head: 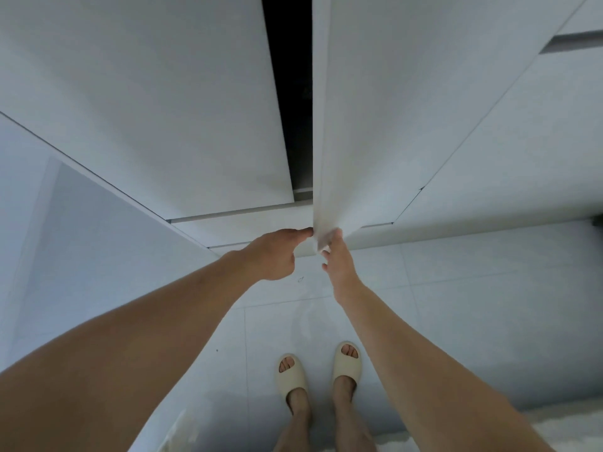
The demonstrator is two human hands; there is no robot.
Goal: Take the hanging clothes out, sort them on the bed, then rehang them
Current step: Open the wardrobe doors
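Two tall white wardrobe doors fill the view. The right door (375, 132) stands ajar, and a dark gap (290, 93) between it and the left door (169, 109) shows the inside. No clothes can be made out in that darkness. My right hand (339, 265) grips the bottom corner of the right door, thumb on its face and fingers curled round its edge. My left hand (277, 252) reaches in from the left, and its outstretched fingertips touch that same door edge low down.
I stand on a pale tiled floor (456, 305) in cream slippers (292, 375), close to the wardrobe. A white side panel (98, 239) runs along my left. More cabinet fronts (522, 141) continue to the right. A pale fluffy edge (561, 425) shows at bottom right.
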